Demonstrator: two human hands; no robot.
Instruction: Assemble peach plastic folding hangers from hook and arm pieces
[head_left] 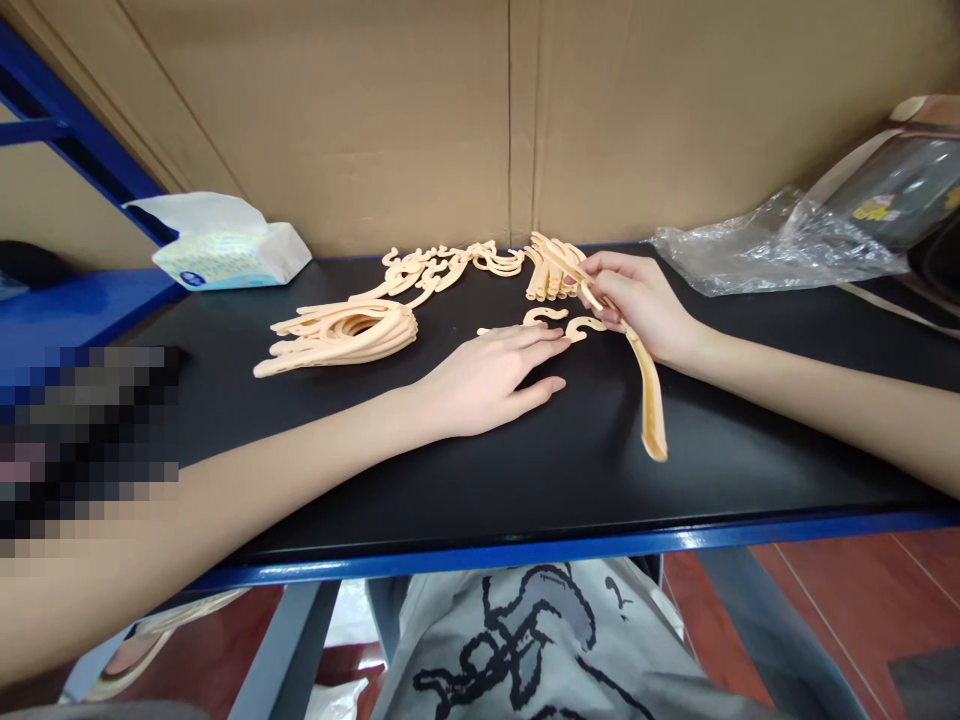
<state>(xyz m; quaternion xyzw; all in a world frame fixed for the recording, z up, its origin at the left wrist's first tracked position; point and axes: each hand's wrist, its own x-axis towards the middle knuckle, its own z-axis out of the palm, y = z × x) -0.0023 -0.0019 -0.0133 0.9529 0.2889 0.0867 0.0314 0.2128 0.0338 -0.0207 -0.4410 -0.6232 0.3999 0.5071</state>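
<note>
My right hand [626, 300] pinches a beige plastic hanger arm [651, 400], long and curved, with one end hanging down over the table. My left hand [502, 375] lies palm down, fingers stretched out, low over the black tabletop. Close to its fingertips are small S-shaped hanger hooks [545, 316]; whether the fingers touch one, I cannot tell. Behind my right hand lies a row of more hanger arms [551, 275]. A stack of nested curved hanger arms [345, 335] sits left of my left hand. Loose hooks and small pieces [427, 268] are heaped along the back.
A tissue pack [232, 255] stands at the back left. Clear plastic wrap [772, 245] and a transparent bag [892, 190] lie at the back right. Cardboard [390, 120] walls off the rear. A blue edge [480, 560] runs along the table's front.
</note>
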